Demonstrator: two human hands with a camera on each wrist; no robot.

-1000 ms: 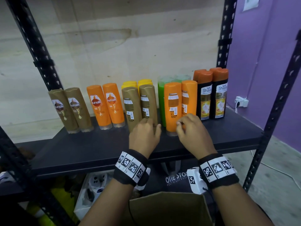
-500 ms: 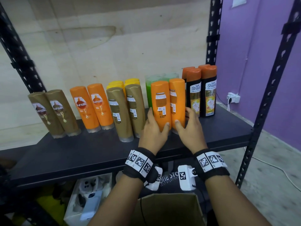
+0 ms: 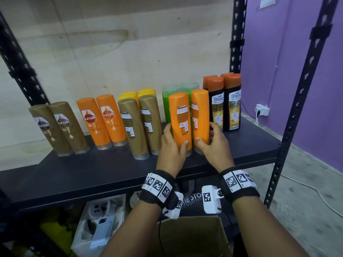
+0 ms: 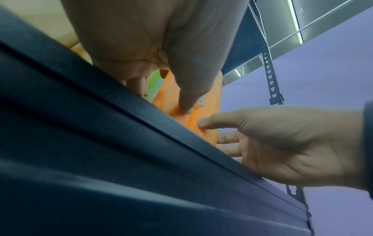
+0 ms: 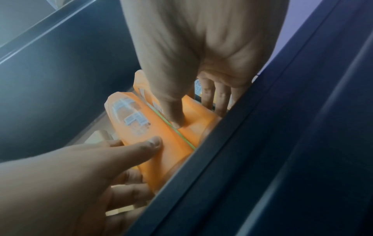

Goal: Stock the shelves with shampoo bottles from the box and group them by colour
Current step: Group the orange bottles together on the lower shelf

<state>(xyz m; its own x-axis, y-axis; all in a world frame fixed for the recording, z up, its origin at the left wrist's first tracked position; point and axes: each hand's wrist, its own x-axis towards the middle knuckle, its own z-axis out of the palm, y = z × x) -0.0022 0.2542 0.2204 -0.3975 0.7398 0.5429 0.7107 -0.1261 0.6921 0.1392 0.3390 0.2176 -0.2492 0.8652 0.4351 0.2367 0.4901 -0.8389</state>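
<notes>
Two orange bottles stand side by side, back labels toward me, on the dark shelf (image 3: 111, 169) in front of the green bottles (image 3: 167, 106). My left hand (image 3: 174, 141) grips the left orange bottle (image 3: 181, 117) low down, thumb on its front. My right hand (image 3: 207, 138) grips the right orange bottle (image 3: 200, 112) the same way. In the left wrist view my thumb (image 4: 187, 108) presses the orange bottle (image 4: 210, 102). In the right wrist view the right thumb (image 5: 175, 119) lies on its bottle (image 5: 197, 123).
Along the shelf from the left stand two brown Sunsilk bottles (image 3: 55, 127), two orange Sunsilk bottles (image 3: 102, 119), two brown bottles (image 3: 141, 125) with yellow ones (image 3: 139, 93) behind, and black Shayla bottles (image 3: 226, 104) at the right. An open cardboard box (image 3: 191, 236) sits below me. Black uprights (image 3: 289, 127) frame the shelf.
My left hand left the base of the brown bottles and my right hand rose; both now grip the two orange bottles. The view has shifted right.
</notes>
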